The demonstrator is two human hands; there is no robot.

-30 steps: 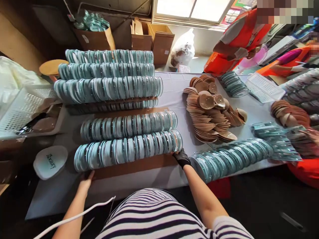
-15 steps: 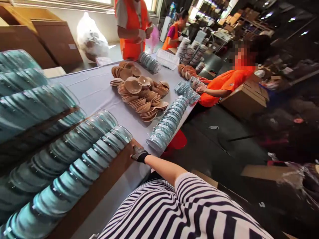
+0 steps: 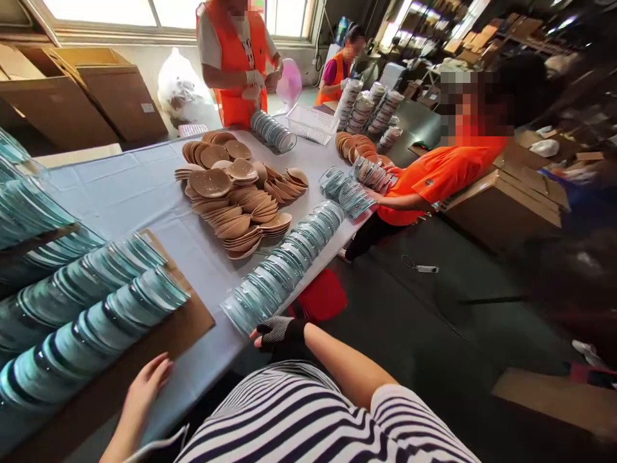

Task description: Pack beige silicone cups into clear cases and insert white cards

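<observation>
My left hand (image 3: 150, 381), bare, reaches in from the lower left with fingers loosely stretched and nothing in them. It is beside the brown cardboard (image 3: 190, 325) under the rows of stacked bluish glass dishes (image 3: 113, 315). My right hand (image 3: 277, 333) wears a fingerless black-and-grey glove. Its fingers are bent but apart, at the table edge close to the near end of a long row of clear glass dishes (image 3: 289, 257). Whether the fingertips touch the glass I cannot tell. Beyond that row lie piles of brown shallow bowls (image 3: 236, 215).
A white-covered table (image 3: 154, 186) carries everything. A person in orange (image 3: 424, 180) handles glass dishes (image 3: 354, 193) at the right edge. Another person in an orange vest (image 3: 236, 71) stands behind the table, near a white basket (image 3: 313, 122). A red stool (image 3: 321, 296) stands below the edge.
My right hand has left the cardboard edge and moved to the end of the long glass row. My left hand has come into view. The camera view has turned to the right.
</observation>
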